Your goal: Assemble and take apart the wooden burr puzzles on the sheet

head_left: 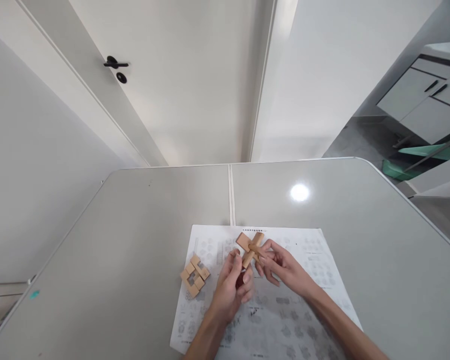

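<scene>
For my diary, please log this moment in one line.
left hand: holds crossed wooden pieces | right hand: holds them too | wooden block cluster: on printed sheet

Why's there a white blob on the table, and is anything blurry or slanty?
Head view: the blob is glare on the tabletop, probably a reflected light; head view: small print on the sheet is too soft to read, the held wooden pieces clearer; head view: the door slants, probably from a wide, tilted lens.

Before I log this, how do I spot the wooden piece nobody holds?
On the grey table, find the white printed sheet. Near its left edge, left of the left hand, lies a blocky wooden cluster with a gap in its middle; unlike the crossed wooden bars, it's untouched.
</scene>
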Tool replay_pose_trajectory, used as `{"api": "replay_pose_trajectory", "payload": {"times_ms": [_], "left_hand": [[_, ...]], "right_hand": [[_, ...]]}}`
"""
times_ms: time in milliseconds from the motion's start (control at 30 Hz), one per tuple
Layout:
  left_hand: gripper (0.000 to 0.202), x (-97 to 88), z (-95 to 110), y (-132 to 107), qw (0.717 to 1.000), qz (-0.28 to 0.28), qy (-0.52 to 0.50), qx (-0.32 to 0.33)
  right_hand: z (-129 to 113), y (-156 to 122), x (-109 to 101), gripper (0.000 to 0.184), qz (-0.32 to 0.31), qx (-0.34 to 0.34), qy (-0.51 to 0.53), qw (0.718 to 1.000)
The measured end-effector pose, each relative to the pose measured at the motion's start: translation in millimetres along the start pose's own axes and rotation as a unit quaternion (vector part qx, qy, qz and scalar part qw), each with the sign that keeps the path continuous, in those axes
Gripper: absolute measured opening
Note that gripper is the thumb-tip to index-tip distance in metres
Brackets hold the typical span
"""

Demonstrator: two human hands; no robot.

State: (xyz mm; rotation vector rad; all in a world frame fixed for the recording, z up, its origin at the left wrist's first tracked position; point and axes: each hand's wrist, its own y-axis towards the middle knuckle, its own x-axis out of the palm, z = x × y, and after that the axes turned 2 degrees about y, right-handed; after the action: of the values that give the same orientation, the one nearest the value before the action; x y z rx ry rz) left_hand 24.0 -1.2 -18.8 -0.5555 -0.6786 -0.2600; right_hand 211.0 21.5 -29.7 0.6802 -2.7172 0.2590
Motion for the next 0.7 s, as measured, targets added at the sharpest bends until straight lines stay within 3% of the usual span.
{"api": "replay_pose_trajectory", "payload": {"times_ms": [133,267,500,700], "left_hand": [[0.054,1.3,0.6,2.4,0.999,0.035,0.024,0.018],[0.053,4.2,1.8,3.4,0.999,0.021,0.014,0.023],[0.046,8.6,8.3,2.6,0.999,0.029,0.013,0.014],[0.039,6.7,7.9,0.8,0.999,0.016,0.028,0.014]], "right_hand": [[-5.7,-0.8,0.3,0.035,-0.036,0.052,0.02,0.998],[-4.5,0.5,-4.9,0.041,0.054,0.076,0.133,0.987],[4.0,5.1,-27.9,0.043,0.259,-0.015,0.223,0.94],[2.6,5.1,-38.0,0.032,0.305,-0.092,0.302,0.898]]}}
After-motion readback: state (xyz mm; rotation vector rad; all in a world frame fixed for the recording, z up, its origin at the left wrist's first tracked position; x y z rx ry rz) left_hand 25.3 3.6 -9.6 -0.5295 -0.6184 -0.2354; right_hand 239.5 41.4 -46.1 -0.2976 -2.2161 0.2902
